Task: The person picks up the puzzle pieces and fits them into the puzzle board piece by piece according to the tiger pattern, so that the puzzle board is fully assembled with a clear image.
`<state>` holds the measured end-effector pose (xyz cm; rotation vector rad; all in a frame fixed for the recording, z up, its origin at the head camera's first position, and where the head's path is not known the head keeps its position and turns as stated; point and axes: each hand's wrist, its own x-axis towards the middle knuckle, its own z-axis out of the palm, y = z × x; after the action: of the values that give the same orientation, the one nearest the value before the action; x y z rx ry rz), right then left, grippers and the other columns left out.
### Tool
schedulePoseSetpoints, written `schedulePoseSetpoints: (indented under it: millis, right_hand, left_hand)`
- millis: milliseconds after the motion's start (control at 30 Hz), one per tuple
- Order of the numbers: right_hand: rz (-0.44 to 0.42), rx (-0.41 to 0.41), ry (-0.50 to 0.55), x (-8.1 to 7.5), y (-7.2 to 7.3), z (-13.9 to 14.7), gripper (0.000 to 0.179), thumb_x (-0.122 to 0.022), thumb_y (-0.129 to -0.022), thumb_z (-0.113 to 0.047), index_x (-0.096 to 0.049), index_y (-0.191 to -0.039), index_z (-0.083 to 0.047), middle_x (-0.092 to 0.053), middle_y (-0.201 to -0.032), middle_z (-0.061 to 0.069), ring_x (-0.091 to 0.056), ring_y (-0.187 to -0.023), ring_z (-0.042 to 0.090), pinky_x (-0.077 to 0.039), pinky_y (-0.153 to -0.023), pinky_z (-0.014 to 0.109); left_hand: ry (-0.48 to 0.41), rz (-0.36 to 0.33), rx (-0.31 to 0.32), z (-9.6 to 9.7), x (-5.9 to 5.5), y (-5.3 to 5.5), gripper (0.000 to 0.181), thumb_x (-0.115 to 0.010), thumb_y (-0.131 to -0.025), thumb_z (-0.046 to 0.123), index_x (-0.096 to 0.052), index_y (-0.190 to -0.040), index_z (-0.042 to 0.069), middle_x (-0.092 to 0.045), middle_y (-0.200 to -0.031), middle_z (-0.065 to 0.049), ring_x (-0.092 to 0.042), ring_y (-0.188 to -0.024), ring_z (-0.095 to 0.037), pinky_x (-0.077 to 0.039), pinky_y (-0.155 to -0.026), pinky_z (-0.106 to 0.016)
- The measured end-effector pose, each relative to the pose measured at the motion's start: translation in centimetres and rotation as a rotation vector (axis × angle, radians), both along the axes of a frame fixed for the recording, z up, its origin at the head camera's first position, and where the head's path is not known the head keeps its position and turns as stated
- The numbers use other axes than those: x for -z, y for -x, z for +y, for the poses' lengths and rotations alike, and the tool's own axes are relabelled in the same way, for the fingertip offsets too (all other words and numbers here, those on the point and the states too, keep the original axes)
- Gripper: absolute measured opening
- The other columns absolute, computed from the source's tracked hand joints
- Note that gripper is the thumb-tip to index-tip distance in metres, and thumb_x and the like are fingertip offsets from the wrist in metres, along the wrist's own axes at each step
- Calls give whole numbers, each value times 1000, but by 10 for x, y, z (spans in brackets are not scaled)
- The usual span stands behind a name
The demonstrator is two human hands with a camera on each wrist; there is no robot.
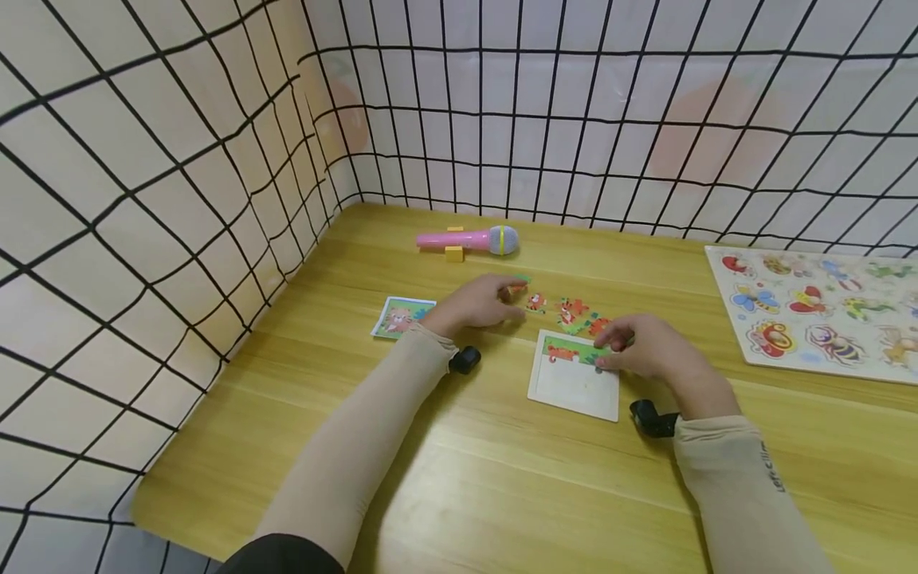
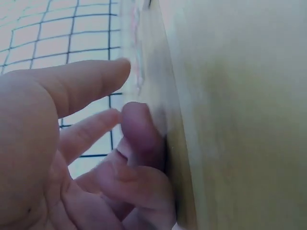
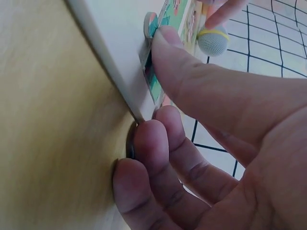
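Observation:
In the head view a white puzzle tray [image 1: 574, 392] lies flat, its upper part filled with green and orange picture pieces. My right hand [image 1: 649, 348] is at its upper right corner. In the right wrist view the thumb presses a green puzzle piece [image 3: 152, 25] that sits slightly proud of the tray, while the other fingertips rest bent at the tray's edge and on the table. My left hand [image 1: 482, 303] reaches over the table beside a loose green-and-orange piece [image 1: 521, 281]. Its fingers are loosely bent in the left wrist view, with nothing seen between them.
Loose puzzle pieces [image 1: 571, 311] lie behind the tray. A small picture card [image 1: 398, 317] is left of my left hand. Farther back lies a pink toy microphone [image 1: 466, 240] on yellow blocks. An insect picture board [image 1: 825, 307] sits right. Black wire mesh [image 1: 480, 119] borders the table.

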<state>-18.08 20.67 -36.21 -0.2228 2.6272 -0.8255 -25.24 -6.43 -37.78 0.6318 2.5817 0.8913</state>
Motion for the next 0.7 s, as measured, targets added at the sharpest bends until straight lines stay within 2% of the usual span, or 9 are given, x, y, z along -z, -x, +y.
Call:
schedulePoseSetpoints:
  millis: [67, 167, 300, 433, 567, 633, 700]
  right_hand:
    - [-8, -4, 0, 0, 0, 1, 28, -81, -88, -20, -71, -108, -4, -56, -99, 12, -49, -86, 28, -41, -67, 36]
    - [-29, 2, 13, 0, 1, 0, 26, -80, -89, -19, -70, -108, -4, -54, -98, 11, -49, -84, 27, -41, -65, 35]
    - [-39, 10, 27, -1, 2, -2, 24, -79, -89, -16, -69, -107, -3, -52, -96, 11, -47, -81, 26, -41, -62, 34]
    - [-33, -2, 20, -2, 3, -2, 23, -78, -89, -15, -69, -108, -3, -52, -97, 11, -48, -85, 27, -42, -64, 34]
    - [-28, -9, 18, -3, 3, -1, 24, -78, -89, -15, -69, -107, -3, -53, -98, 12, -48, -87, 28, -42, -67, 35]
    - [-30, -8, 22, -2, 2, 0, 24, -79, -89, -15, -69, -106, -3, -53, -97, 11, -48, -85, 27, -42, -66, 35]
    - [-34, -9, 28, -1, 1, 0, 23, -79, -88, -15, -69, -106, -3, -52, -96, 11, -48, -83, 26, -42, -64, 35]
  left_hand:
    - [26, 5, 5, 3, 1, 4, 59, -72, -95, 30, -51, -149, 17, -61, -114, -7, -55, -99, -19, -45, -86, -33]
    - [54, 20, 15, 9, 2, 7, 54, -73, -94, 33, -58, -144, 18, -62, -115, -4, -54, -100, -18, -44, -90, -33]
    - [65, 43, -15, 13, 3, 10, 46, -75, -93, 35, -66, -135, 20, -64, -124, -1, -56, -111, -16, -42, -98, -34]
    - [58, 52, -45, 13, 3, 10, 38, -76, -92, 36, -71, -127, 22, -64, -123, 1, -56, -111, -14, -43, -96, -33]
    - [35, 80, -16, 9, 3, 6, 32, -75, -93, 31, -72, -121, 16, -65, -108, 0, -58, -94, -14, -46, -85, -30]
    - [4, 65, -6, 6, 2, 2, 30, -74, -94, 28, -72, -120, 13, -65, -102, -2, -58, -83, -14, -48, -77, -29]
    - [-56, 16, -14, 2, 3, -4, 28, -74, -95, 25, -71, -119, 11, -65, -97, -4, -58, -74, -15, -50, -68, -28]
